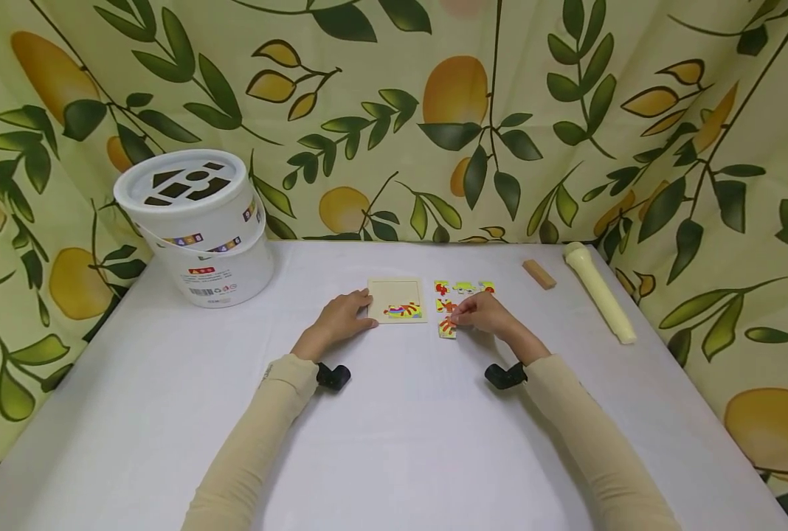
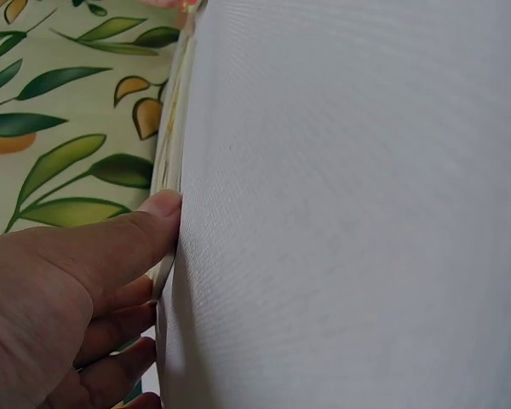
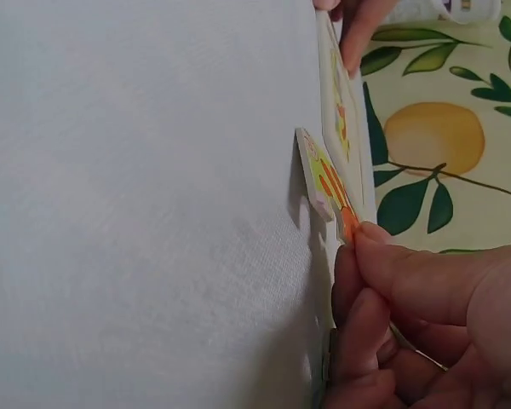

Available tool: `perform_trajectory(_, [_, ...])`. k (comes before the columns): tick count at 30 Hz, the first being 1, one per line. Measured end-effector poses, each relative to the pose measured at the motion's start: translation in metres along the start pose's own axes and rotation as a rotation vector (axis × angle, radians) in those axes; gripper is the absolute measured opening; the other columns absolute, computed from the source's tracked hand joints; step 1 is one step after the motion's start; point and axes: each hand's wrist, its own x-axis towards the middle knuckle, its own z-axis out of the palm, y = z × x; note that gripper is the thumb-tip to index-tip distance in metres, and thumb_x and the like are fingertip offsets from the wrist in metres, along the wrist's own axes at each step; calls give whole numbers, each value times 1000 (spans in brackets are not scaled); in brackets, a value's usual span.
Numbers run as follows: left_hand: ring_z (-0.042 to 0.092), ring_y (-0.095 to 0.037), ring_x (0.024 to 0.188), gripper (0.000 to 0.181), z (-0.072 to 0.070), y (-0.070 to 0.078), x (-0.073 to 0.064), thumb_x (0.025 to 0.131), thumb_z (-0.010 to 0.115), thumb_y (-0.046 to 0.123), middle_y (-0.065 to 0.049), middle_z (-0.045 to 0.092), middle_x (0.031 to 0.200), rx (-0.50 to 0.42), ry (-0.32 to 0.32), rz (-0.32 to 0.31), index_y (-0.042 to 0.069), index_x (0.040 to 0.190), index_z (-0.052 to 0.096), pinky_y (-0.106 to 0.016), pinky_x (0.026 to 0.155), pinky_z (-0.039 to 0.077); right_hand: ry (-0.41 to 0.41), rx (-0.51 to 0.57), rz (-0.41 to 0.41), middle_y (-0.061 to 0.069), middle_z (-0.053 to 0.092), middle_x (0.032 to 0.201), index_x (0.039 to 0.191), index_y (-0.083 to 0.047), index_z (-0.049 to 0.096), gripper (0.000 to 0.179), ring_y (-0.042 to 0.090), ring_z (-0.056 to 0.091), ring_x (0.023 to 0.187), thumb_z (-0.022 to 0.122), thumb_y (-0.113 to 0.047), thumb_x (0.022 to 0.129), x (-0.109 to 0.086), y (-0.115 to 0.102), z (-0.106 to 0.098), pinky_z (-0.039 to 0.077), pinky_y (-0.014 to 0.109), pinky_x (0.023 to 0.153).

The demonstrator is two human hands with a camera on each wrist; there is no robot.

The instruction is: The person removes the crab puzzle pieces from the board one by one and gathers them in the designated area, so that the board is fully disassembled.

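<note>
A square wooden puzzle board (image 1: pixel 392 292) lies on the white table, with colourful puzzle pieces (image 1: pixel 404 311) fitted along its near side. My left hand (image 1: pixel 341 317) holds the board at its near left corner; in the left wrist view the thumb (image 2: pixel 160 206) presses on the board's edge (image 2: pixel 172 128). To the right of the board, my right hand (image 1: pixel 488 314) pinches a yellow and red puzzle piece (image 3: pixel 318 175) between thumb and fingers. That piece is tilted up from the table in the right wrist view. Other loose pieces (image 1: pixel 463 287) lie just beyond this hand, partly hidden by it.
A white lidded bucket (image 1: pixel 215 258) with shaped holes in its lid stands at the back left. At the back right lie a small wooden block (image 1: pixel 538 273) and a cream-coloured microphone-shaped stick (image 1: pixel 600 293). A fruit-patterned curtain (image 1: pixel 381 169) hangs behind the table.
</note>
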Motion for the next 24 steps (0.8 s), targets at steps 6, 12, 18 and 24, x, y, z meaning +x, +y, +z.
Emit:
perform_trajectory(6, [38, -33, 131, 58, 3, -2, 2, 85, 65, 30, -15, 39, 144, -6, 0, -2, 0, 132, 47, -44, 107, 31, 49, -134, -19, 2, 59, 75, 83, -1, 66, 10, 13, 47, 68, 68, -11, 82, 0, -4, 5, 38, 22, 58])
perform_trajectory(12, [39, -33, 131, 59, 2, -3, 2, 85, 65, 29, -15, 39, 143, -5, 12, -5, 0, 132, 47, -44, 107, 31, 80, -226, -156, 5, 60, 72, 80, -3, 67, 7, 15, 48, 66, 65, -9, 84, 2, -24, 11, 39, 24, 57])
perform_trajectory(18, [39, -33, 130, 58, 1, -3, 1, 85, 65, 30, -15, 40, 143, -10, 10, -1, 0, 132, 47, -45, 106, 32, 25, -205, -228, 8, 63, 82, 93, -2, 68, 14, 15, 51, 71, 58, -11, 90, 22, -50, 30, 42, 24, 64])
perform_trajectory(24, [40, -32, 130, 58, 2, -2, 2, 85, 65, 30, -14, 40, 143, -8, 12, 1, 0, 132, 48, -43, 106, 32, 25, -228, -273, 9, 66, 83, 94, -2, 69, 16, 15, 53, 74, 57, -12, 90, 41, -65, 55, 44, 27, 71])
